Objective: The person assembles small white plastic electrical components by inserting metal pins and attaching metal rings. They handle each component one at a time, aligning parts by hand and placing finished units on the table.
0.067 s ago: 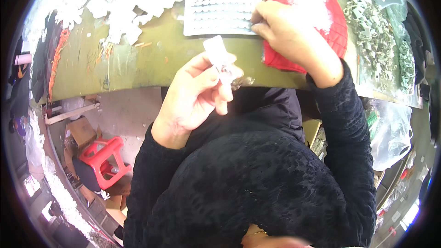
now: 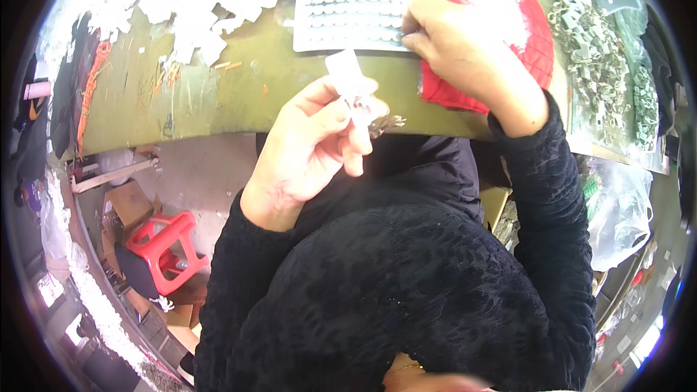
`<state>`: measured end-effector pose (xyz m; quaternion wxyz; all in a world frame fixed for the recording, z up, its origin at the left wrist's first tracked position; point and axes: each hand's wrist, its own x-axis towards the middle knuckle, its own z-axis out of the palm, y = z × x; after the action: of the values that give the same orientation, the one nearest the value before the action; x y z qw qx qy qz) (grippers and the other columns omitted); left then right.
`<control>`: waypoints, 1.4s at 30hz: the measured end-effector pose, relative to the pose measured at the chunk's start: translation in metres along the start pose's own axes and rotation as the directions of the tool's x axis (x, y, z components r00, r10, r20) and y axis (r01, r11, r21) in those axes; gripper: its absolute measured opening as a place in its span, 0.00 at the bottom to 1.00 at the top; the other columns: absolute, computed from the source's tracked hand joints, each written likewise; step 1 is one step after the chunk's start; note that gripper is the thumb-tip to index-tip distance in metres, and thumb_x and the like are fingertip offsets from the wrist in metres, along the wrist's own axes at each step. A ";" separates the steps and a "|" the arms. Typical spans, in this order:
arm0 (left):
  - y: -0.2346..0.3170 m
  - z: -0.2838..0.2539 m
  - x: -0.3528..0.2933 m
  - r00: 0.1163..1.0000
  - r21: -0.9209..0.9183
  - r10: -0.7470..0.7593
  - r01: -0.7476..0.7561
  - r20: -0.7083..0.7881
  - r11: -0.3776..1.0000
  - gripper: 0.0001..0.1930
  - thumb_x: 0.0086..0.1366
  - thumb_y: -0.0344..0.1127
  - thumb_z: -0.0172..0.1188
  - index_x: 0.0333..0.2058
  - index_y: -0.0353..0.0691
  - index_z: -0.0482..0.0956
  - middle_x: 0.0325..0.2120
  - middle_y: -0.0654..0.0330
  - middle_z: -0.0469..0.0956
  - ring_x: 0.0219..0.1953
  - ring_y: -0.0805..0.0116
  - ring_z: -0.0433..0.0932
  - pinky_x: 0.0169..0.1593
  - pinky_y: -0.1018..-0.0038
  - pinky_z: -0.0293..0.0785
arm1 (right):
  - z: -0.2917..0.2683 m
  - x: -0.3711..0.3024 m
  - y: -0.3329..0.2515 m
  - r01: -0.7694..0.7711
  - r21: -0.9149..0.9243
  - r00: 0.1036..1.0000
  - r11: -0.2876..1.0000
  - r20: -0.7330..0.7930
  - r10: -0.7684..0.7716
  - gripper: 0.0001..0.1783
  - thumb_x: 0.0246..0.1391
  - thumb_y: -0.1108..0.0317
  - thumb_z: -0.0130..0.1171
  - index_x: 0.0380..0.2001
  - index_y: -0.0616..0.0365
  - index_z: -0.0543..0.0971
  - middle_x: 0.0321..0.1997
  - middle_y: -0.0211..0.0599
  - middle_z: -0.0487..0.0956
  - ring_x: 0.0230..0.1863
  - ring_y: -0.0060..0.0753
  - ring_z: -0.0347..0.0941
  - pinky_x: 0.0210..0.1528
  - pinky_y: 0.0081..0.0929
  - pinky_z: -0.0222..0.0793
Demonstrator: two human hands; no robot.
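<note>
- Far left on the counter (image 2: 254, 94), loose white pieces (image 2: 192, 36) spread toward the middle, so bleached by glare that single outlines are lost.
- At the near left, below the counter, a red stool (image 2: 149, 249) stands among cardboard.
- Left of centre, over the counter's near edge, the left hand (image 2: 301, 145) has its fingers clamped on a white tab (image 2: 343, 67), which sticks up past them. It looks light and thin, perhaps a little stiff; its lower edge seems the sensible grip (a hard squeeze might crease it). Something shiny at the fingertips is too washed out to name.
- Farther off, a pale sheet (image 2: 352, 29) lies flat, bearing rows of small round shapes; it looks light and easily slid, best taken by its border.
- At its right edge, the right hand (image 2: 454, 40) has thumb and forefinger close together; I cannot tell whether they pinch anything.
- Partly under that hand, a red cloth (image 2: 443, 91) looks soft; the white heap on it is overexposed.
- Far right, small metallic pieces (image 2: 599, 76) lie jumbled.
</note>
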<state>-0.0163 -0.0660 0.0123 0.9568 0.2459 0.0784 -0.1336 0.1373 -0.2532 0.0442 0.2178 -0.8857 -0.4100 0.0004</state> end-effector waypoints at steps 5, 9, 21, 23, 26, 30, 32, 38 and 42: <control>0.003 0.000 0.002 1.000 -0.032 -0.006 0.005 -0.028 0.999 0.22 0.66 0.31 0.61 0.56 0.26 0.69 0.41 0.43 0.79 0.28 0.67 0.83 0.23 0.74 0.83 | -0.004 0.001 0.001 0.056 -0.078 0.998 0.995 0.011 -0.055 0.07 0.53 0.70 0.61 0.33 0.61 0.75 0.31 0.48 0.77 0.36 0.53 0.75 0.38 0.41 0.70; 0.003 0.000 0.001 0.999 -0.005 0.008 -0.009 -0.032 1.000 0.22 0.66 0.31 0.61 0.55 0.26 0.69 0.40 0.44 0.79 0.27 0.68 0.82 0.23 0.75 0.81 | 0.005 -0.004 -0.001 0.092 -0.145 0.991 0.985 -0.081 -0.104 0.06 0.53 0.72 0.60 0.34 0.60 0.75 0.32 0.47 0.75 0.35 0.53 0.74 0.38 0.40 0.70; 0.006 -0.003 0.000 1.000 -0.010 0.005 -0.005 -0.021 1.000 0.21 0.67 0.30 0.60 0.55 0.26 0.70 0.40 0.45 0.79 0.27 0.66 0.83 0.25 0.72 0.84 | 0.002 -0.007 -0.005 0.068 -0.168 0.991 0.983 -0.103 -0.087 0.06 0.52 0.73 0.60 0.34 0.60 0.75 0.33 0.45 0.76 0.35 0.51 0.76 0.37 0.38 0.71; 0.006 -0.004 0.000 1.000 -0.020 -0.004 0.004 -0.016 1.000 0.21 0.67 0.30 0.60 0.55 0.26 0.70 0.40 0.45 0.79 0.27 0.66 0.83 0.25 0.71 0.84 | 0.002 -0.006 -0.003 0.063 -0.144 0.992 0.988 -0.096 -0.077 0.06 0.52 0.73 0.62 0.34 0.60 0.77 0.32 0.44 0.76 0.35 0.48 0.76 0.37 0.36 0.71; 0.007 -0.004 0.001 1.000 -0.041 -0.006 0.006 -0.004 0.999 0.17 0.67 0.29 0.59 0.52 0.27 0.72 0.39 0.47 0.80 0.28 0.66 0.83 0.26 0.71 0.84 | 0.002 -0.005 0.002 0.055 -0.089 0.995 0.995 -0.079 -0.062 0.06 0.53 0.73 0.62 0.34 0.61 0.77 0.31 0.43 0.77 0.34 0.46 0.76 0.37 0.34 0.71; 0.007 -0.004 0.002 1.000 -0.058 -0.010 0.009 -0.010 0.998 0.15 0.67 0.29 0.59 0.50 0.28 0.74 0.37 0.49 0.81 0.28 0.66 0.83 0.26 0.71 0.84 | 0.001 -0.003 0.005 0.038 -0.003 0.997 0.999 -0.063 -0.038 0.06 0.53 0.72 0.62 0.34 0.62 0.78 0.31 0.43 0.77 0.33 0.44 0.76 0.37 0.33 0.71; 0.007 -0.004 0.003 1.000 -0.044 -0.007 0.006 -0.023 0.999 0.19 0.67 0.30 0.59 0.53 0.26 0.71 0.39 0.45 0.79 0.27 0.66 0.83 0.25 0.71 0.84 | 0.000 -0.002 0.005 0.016 0.022 0.999 1.000 -0.042 -0.015 0.06 0.53 0.73 0.62 0.34 0.62 0.78 0.31 0.43 0.77 0.33 0.44 0.76 0.37 0.33 0.71; 0.007 -0.004 0.005 0.999 -0.040 -0.008 0.007 -0.034 0.999 0.20 0.68 0.30 0.58 0.55 0.25 0.69 0.41 0.42 0.78 0.27 0.66 0.83 0.25 0.71 0.84 | 0.001 -0.002 0.003 0.071 -0.051 0.996 0.996 -0.052 -0.074 0.05 0.52 0.74 0.61 0.33 0.62 0.78 0.31 0.44 0.77 0.34 0.45 0.76 0.37 0.33 0.71; 0.007 -0.002 0.005 0.999 -0.024 -0.010 0.009 -0.045 1.000 0.19 0.69 0.30 0.57 0.55 0.25 0.69 0.41 0.43 0.78 0.27 0.67 0.83 0.24 0.72 0.84 | 0.002 -0.003 -0.002 0.102 -0.117 0.991 0.988 -0.077 -0.111 0.05 0.53 0.74 0.61 0.33 0.61 0.77 0.31 0.43 0.77 0.34 0.44 0.76 0.37 0.33 0.71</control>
<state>-0.0093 -0.0602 0.0124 0.9570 0.2371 0.1028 -0.1319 0.1336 -0.2531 0.0429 0.1840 -0.8726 -0.4467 -0.0716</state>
